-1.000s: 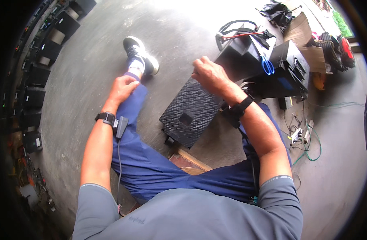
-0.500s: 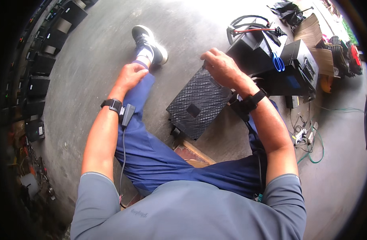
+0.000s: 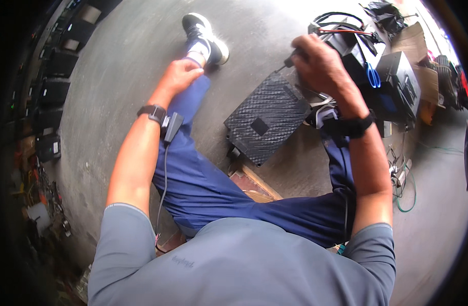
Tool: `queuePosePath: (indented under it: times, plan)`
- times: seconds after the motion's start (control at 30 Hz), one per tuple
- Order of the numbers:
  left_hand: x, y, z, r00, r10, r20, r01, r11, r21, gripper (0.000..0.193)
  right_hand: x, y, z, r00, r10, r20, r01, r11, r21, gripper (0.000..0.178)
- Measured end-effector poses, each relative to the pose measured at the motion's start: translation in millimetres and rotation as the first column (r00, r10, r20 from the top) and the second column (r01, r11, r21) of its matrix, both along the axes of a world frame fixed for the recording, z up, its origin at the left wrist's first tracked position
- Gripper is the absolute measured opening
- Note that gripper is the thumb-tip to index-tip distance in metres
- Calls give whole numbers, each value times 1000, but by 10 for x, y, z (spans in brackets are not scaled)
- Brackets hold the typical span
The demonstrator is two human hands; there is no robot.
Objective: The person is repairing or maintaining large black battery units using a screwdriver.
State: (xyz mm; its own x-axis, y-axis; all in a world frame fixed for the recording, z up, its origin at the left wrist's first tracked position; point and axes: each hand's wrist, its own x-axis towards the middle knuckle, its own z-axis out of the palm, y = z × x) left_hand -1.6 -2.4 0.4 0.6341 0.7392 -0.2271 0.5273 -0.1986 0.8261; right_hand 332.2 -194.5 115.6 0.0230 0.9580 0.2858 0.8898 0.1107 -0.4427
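A black box with a ribbed, textured lid [image 3: 275, 109] lies tilted between my legs, a small dark square on its top. My right hand [image 3: 321, 64] is closed round the dark handle of a screwdriver [image 3: 288, 62]. Its thin shaft points down at the box's far corner; whether the tip touches a screw there I cannot make out. My left hand [image 3: 180, 76] rests on my left shin, fingers loosely curled, with nothing visible in it. A strap with a small grey device [image 3: 173, 127] sits by my left wrist.
Black boxes [image 3: 397, 84] stand at the right, with blue-handled scissors [image 3: 373, 75] and cables on them. Cardboard [image 3: 410, 43] leans behind. A power strip [image 3: 403, 172] with green wire lies on the floor. Several black units [image 3: 55, 92] line the left. A wooden piece [image 3: 262, 182] sits under me.
My right hand has moved from over the box's far corner to up and right of it, and the screwdriver now shows. The whole view has shifted; my left hand stays on the shin.
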Motion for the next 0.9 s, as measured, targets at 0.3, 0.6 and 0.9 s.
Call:
queuePosePath:
  times: [0.3, 0.6, 0.9]
  plan:
    - [112, 18, 50, 999, -27, -23, 28, 999, 16, 23, -893, -645, 159, 887, 124, -445, -218, 962, -167, 27]
    - [48, -25, -24, 1000, 1, 1, -2, 996, 90, 24, -1218, -743, -191, 894, 125, -430, -228, 954, -197, 28]
    - [52, -11, 3, 1000, -19, -12, 19, 1000, 20, 24, -1253, -787, -204, 898, 118, -424, -229, 948, -223, 26]
